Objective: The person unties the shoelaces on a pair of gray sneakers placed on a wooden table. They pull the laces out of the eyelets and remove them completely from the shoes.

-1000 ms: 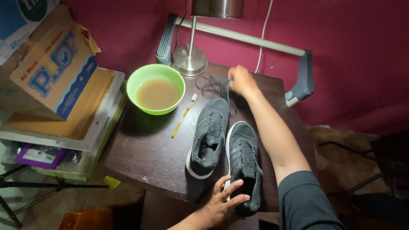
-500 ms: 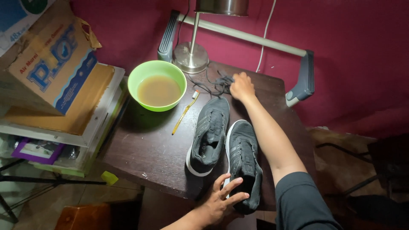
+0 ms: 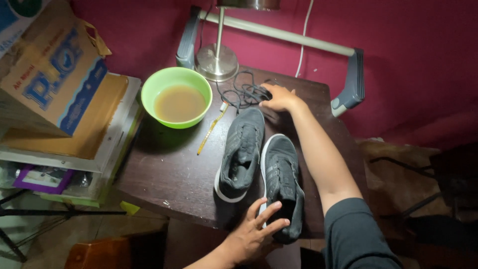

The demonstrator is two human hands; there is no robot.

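Note:
Two dark grey sneakers lie side by side on a dark wooden table (image 3: 169, 174). My left hand (image 3: 256, 231) rests with spread fingers on the heel of the right sneaker (image 3: 281, 187) at the table's near edge. The left sneaker (image 3: 241, 152) lies beside it, toe pointing away. My right hand (image 3: 279, 97) reaches across to the far side of the table and presses on a bundle of black laces or cord (image 3: 244, 92) just beyond the left sneaker's toe.
A green bowl (image 3: 177, 97) of brownish liquid stands at the table's far left, with a thin yellow stick (image 3: 211, 129) beside it. A metal lamp base (image 3: 216, 62) sits at the back. Cardboard boxes (image 3: 55, 74) are stacked to the left. A red wall is behind.
My right hand has come down from the laces' far side onto the table beside them. My left hand stays on the sneaker's heel.

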